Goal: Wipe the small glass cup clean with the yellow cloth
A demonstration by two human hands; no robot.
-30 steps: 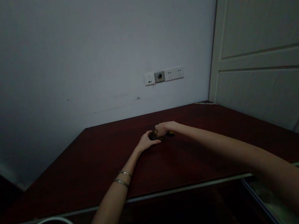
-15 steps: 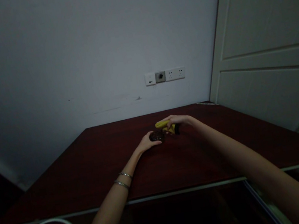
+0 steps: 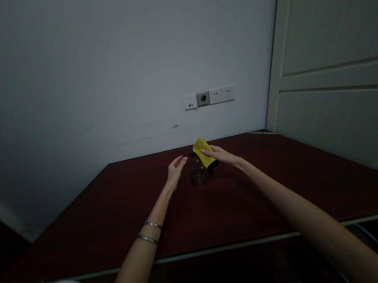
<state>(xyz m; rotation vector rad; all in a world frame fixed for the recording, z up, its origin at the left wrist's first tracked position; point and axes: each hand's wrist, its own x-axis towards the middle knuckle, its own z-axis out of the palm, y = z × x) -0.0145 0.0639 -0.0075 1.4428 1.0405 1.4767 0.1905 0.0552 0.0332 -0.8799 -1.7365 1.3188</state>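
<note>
A small round glass dish, low and see-through, stands on the dark red tabletop in front of me. My right hand grips a folded yellow cloth with dark edges, its thumb on top. The cloth is above and just behind the dish, and its lower dark corner hangs close to the rim; I cannot tell if they touch. To the left of the dish, my left hand is raised with its fingers stretched toward the cloth. Nothing shows in that hand, and a narrow gap parts it from the cloth.
Behind the table rises a pale wall with a row of sockets. A white panelled door borders the right side. At the lower left, a white cable loops by the table's front edge.
My left hand has let go of the glass dish and moved up and left of it. In my right hand the yellow cloth has turned and lifted, showing a broader face.
</note>
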